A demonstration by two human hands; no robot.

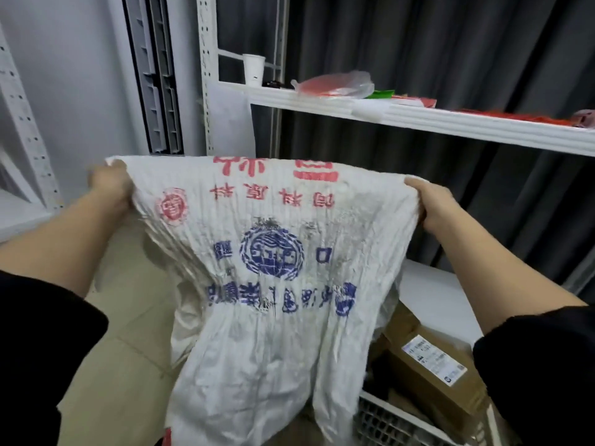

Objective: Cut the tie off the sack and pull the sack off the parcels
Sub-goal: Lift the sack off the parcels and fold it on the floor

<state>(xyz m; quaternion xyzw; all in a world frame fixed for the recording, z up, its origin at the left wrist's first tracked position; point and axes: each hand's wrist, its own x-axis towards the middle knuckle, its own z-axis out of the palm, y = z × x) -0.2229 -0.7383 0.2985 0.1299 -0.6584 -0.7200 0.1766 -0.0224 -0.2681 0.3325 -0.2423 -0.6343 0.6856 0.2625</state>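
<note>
A white metal shelf runs across in front of me, carrying a white paper cup, a clear plastic bag over something red, and flat red items further right.

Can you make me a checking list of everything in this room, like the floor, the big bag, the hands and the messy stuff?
Surface: beige tiled floor below the sack.
Job's things: white woven sack, printed red and blue, held up, print upside down; brown parcel with label at lower right; tie not seen.
Clutter: paper cup and plastic bag on white shelf.
Grippers: left hand and right hand each grip a top corner of the sack.
Cables: nothing seen.
Surroundings: dark curtain, white wall, grey vented unit.
</note>
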